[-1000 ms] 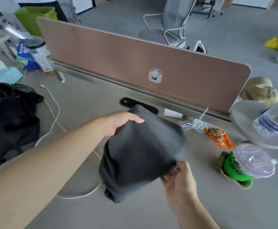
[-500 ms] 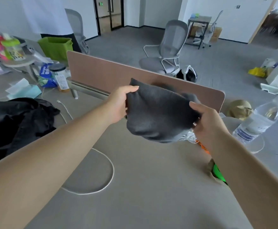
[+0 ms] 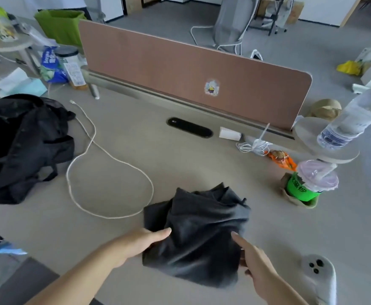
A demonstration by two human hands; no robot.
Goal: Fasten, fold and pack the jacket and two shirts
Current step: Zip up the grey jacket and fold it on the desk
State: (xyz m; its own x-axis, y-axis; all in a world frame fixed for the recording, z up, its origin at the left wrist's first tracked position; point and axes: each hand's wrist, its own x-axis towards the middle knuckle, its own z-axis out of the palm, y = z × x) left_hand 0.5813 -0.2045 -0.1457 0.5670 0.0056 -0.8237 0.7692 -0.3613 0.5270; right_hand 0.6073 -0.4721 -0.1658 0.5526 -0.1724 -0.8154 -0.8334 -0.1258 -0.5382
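Dark grey, rumpled cotton shirt point(image 3: 199, 234) lies bunched on the beige worktop point(image 3: 118, 164), near its front edge. Our left hand point(image 3: 140, 241) grips its left edge with curled fingers; our right hand point(image 3: 253, 258) rests against its right side, fingers extended.

Shirt point(image 3: 199, 233) on desk point(image 3: 136, 150); backpack point(image 3: 21, 146) left

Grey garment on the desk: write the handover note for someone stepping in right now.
Left hand grips the near left edge of the dark grey garment. Right hand is at its near right edge; grip unclear.
The garment lies bunched on the desk, not neatly folded.
Black bag sits far left; a white cable loops between the two.
Done: nothing visibly packed.
Left: fold this piece flat and pack it; other garments not identifiable.
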